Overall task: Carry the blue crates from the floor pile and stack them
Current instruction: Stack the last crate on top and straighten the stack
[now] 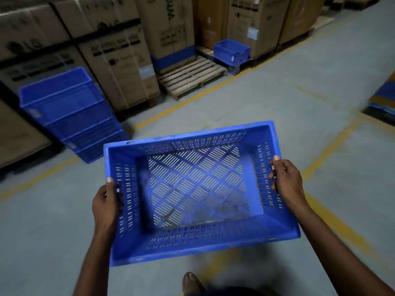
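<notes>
I hold an empty blue slotted crate (198, 189) level in front of me, above the grey floor. My left hand (106, 204) grips its left short wall, thumb on the rim. My right hand (286, 181) grips the right short wall the same way. A stack of several nested blue crates (70, 112) stands on the floor ahead to the left, against the cardboard boxes. Two more blue crates (232, 53) sit stacked farther back beside a pallet.
Tall cardboard boxes (119, 60) line the left and back. A bare wooden pallet (192, 76) lies ahead. Yellow floor lines (192, 97) mark the aisle. A blue object (384, 99) is at the right edge. My foot (191, 283) shows below the crate.
</notes>
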Motion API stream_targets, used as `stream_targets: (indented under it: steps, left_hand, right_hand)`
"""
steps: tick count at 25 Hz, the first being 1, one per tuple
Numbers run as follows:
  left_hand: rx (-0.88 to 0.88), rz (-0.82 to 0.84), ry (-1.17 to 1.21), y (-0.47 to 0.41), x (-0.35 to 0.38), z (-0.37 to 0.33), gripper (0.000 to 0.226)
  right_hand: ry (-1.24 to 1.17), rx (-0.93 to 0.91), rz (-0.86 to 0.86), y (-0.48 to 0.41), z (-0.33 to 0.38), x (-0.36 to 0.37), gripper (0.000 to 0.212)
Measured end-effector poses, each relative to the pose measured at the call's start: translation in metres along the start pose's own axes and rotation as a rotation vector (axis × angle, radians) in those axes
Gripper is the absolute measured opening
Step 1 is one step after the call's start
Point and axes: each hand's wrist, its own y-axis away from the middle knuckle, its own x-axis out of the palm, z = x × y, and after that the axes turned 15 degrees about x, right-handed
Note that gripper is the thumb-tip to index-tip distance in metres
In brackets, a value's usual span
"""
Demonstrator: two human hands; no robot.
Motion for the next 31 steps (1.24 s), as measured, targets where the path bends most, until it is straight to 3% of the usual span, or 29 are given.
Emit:
stream_targets:
  steps: [8, 18, 26, 31]
  left_hand:
    - [-0.024, -0.147, 0.101, -0.117, -0.093, 0.012, 0.049]
    - [-0.291, -0.154, 0.091, -0.331, -0.145, 0.056, 0.038]
    - [-0.351, -0.202, 0.016, -0.502, -0.193, 0.083, 0.04]
    - [-0.388, -0.148, -0.046, -0.636, -0.239, 0.123, 0.041]
  right_hand:
    - [0.017, -0.062, 0.15, -0.009, 0.093, 0.16, 0.046]
    - [0.072, 0.138, 0.458, -0.109, 0.204, 0.401, 0.037]
    - [0.183, 0.235, 0.606, -0.165, 0.31, 0.611, 0.035]
    - [0.24, 0.296, 0.705, -0.188, 0.37, 0.749, 0.029]
